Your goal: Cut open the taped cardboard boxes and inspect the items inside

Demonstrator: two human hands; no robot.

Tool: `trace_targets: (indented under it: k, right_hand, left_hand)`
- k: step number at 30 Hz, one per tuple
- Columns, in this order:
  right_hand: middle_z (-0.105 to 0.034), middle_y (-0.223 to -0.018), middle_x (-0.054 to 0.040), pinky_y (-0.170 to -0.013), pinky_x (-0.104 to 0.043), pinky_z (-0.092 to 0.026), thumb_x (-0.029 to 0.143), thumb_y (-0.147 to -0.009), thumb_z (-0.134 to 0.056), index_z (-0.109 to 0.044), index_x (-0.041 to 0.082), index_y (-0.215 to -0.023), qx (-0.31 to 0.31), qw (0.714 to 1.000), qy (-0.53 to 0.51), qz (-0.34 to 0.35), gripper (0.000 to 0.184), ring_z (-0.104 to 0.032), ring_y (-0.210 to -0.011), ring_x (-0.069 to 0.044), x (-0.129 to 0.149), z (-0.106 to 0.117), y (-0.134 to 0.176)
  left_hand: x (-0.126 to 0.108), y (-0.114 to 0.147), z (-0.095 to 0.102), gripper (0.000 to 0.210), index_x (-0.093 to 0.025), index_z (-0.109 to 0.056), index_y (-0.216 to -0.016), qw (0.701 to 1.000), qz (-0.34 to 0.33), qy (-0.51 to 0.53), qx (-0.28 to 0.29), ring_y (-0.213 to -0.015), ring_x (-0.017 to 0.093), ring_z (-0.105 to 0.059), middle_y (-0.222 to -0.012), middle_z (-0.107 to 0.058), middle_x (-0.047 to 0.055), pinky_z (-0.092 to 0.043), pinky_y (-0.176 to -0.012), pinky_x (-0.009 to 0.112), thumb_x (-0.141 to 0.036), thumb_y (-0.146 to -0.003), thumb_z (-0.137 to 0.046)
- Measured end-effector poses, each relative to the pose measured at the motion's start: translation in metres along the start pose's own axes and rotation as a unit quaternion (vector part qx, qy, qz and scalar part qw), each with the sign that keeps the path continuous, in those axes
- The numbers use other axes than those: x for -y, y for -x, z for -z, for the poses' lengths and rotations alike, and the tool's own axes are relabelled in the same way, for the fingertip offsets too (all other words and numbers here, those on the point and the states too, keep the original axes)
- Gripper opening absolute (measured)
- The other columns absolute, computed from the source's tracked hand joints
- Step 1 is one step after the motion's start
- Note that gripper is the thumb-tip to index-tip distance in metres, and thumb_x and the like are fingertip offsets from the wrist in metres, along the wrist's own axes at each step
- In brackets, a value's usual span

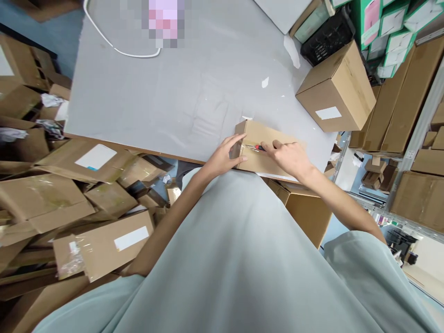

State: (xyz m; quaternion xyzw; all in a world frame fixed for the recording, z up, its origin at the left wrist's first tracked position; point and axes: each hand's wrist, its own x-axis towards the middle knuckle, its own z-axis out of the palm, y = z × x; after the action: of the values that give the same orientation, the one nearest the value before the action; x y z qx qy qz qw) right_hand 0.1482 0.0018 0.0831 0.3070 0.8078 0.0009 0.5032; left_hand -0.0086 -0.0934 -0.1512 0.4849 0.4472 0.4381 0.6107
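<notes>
A small cardboard box (274,134) lies at the near edge of the grey table, tape showing on its upper face. My left hand (225,155) grips the box's left end, thumb on the near side and fingers on the far side. In my right hand (287,157) is a slim tool with a red-and-black handle (258,148); its thin metal end meets the tape near the box's left end. Whether it is a cutter or a screwdriver I cannot make out. My right fingers cover most of the handle.
A larger carton (336,92) stands on the grey table (138,101) at right, beside a black crate (329,37). A white cable (135,55) lies at the far left. Discarded cartons (45,194) pile up left of me. An open box (307,212) is below the table edge.
</notes>
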Motion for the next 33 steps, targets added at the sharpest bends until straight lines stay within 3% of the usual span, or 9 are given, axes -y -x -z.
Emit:
trace_targets:
  k: [7, 12, 19, 22, 27, 29, 30, 31, 33]
  right_hand:
    - [-0.077, -0.122, -0.0216, -0.071, -0.033, -0.044, 0.005, -0.113, -0.034, -0.051, 0.014, -0.16, 0.015, 0.999, -0.023, 0.021, 0.051, -0.08, -0.096, -0.027, 0.009, 0.015, -0.006]
    - [-0.08, -0.118, -0.0206, -0.074, -0.034, -0.047, 0.002, -0.11, -0.033, -0.058, 0.015, -0.156, 0.015, 0.999, -0.038, 0.004, 0.054, -0.081, -0.098, -0.027, 0.001, 0.0, 0.0]
    - [-0.078, -0.123, -0.0195, -0.07, -0.035, -0.04, 0.002, -0.11, -0.036, -0.058, 0.023, -0.162, 0.064, 0.992, -0.04, -0.101, 0.06, -0.081, -0.094, -0.026, -0.062, -0.077, 0.062]
    - [-0.079, -0.12, -0.0172, -0.071, -0.033, -0.037, 0.017, -0.118, -0.037, -0.06, 0.026, -0.159, 0.066, 0.984, -0.044, -0.16, 0.048, -0.078, -0.087, -0.025, -0.092, -0.114, 0.095]
    - [-0.08, -0.117, -0.0192, -0.076, -0.031, -0.037, 0.025, -0.118, -0.048, -0.073, 0.017, -0.14, 0.039, 0.962, -0.113, -0.247, 0.034, -0.074, -0.09, -0.022, -0.124, -0.177, 0.132]
    - [-0.081, -0.114, -0.0173, -0.075, -0.031, -0.038, 0.034, -0.116, -0.056, -0.075, 0.017, -0.134, -0.006, 0.929, -0.218, -0.3, 0.032, -0.072, -0.09, -0.022, -0.127, -0.202, 0.137]
    - [-0.081, -0.109, -0.0151, -0.074, -0.03, -0.04, 0.04, -0.113, -0.061, -0.075, 0.017, -0.13, -0.045, 0.89, -0.306, -0.334, 0.032, -0.071, -0.088, -0.022, -0.124, -0.213, 0.135]
    - [-0.081, -0.102, -0.0128, -0.073, -0.03, -0.042, 0.046, -0.109, -0.067, -0.075, 0.017, -0.122, -0.09, 0.831, -0.407, -0.368, 0.033, -0.07, -0.084, -0.021, -0.118, -0.224, 0.13]
    - [-0.076, -0.087, -0.0078, -0.07, -0.03, -0.047, 0.058, -0.102, -0.073, -0.07, 0.018, -0.102, -0.16, 0.685, -0.586, -0.402, 0.04, -0.067, -0.075, -0.02, -0.097, -0.241, 0.108]
  left_hand:
    - [0.004, -0.001, 0.001, 0.096, -0.032, -0.047, -0.175, 1.0, 0.02, 0.01, 0.009, -0.162, 0.04, -0.049, -0.177, -0.048, 0.014, -0.05, -0.128, 0.056, -0.073, -0.093, -0.078]
    - [0.005, 0.0, 0.002, 0.096, -0.032, -0.049, -0.174, 0.999, 0.031, -0.003, 0.006, -0.162, 0.042, -0.049, -0.178, -0.048, 0.015, -0.052, -0.126, 0.056, -0.077, -0.094, -0.075]
    - [0.008, 0.0, 0.0, 0.103, -0.03, -0.048, -0.175, 0.998, 0.054, 0.041, -0.006, -0.157, 0.044, -0.056, -0.181, -0.043, 0.017, -0.061, -0.119, 0.057, -0.078, -0.089, -0.08]
    - [0.008, -0.001, -0.002, 0.104, -0.031, -0.05, -0.174, 0.997, 0.06, 0.055, -0.014, -0.158, 0.045, -0.056, -0.181, -0.044, 0.016, -0.062, -0.119, 0.058, -0.076, -0.087, -0.084]
    - [0.005, 0.0, -0.001, 0.106, -0.033, -0.052, -0.173, 0.994, 0.083, 0.066, -0.025, -0.161, 0.046, -0.053, -0.183, -0.043, 0.013, -0.059, -0.122, 0.062, -0.076, -0.083, -0.088]
    - [0.006, 0.002, 0.002, 0.108, -0.031, -0.052, -0.172, 0.992, 0.089, 0.078, -0.034, -0.162, 0.046, -0.052, -0.183, -0.043, 0.014, -0.056, -0.125, 0.062, -0.077, -0.082, -0.089]
    - [0.008, 0.004, 0.004, 0.108, -0.03, -0.052, -0.172, 0.992, 0.088, 0.083, -0.041, -0.163, 0.046, -0.051, -0.183, -0.044, 0.015, -0.054, -0.127, 0.062, -0.077, -0.082, -0.089]
    - [0.009, 0.006, 0.006, 0.109, -0.028, -0.053, -0.172, 0.991, 0.087, 0.087, -0.048, -0.164, 0.046, -0.05, -0.182, -0.045, 0.016, -0.051, -0.129, 0.062, -0.078, -0.082, -0.089]
    - [0.013, 0.01, 0.013, 0.11, -0.028, -0.052, -0.172, 0.99, 0.091, 0.091, -0.062, -0.165, 0.045, -0.049, -0.181, -0.046, 0.018, -0.047, -0.132, 0.063, -0.08, -0.082, -0.087]
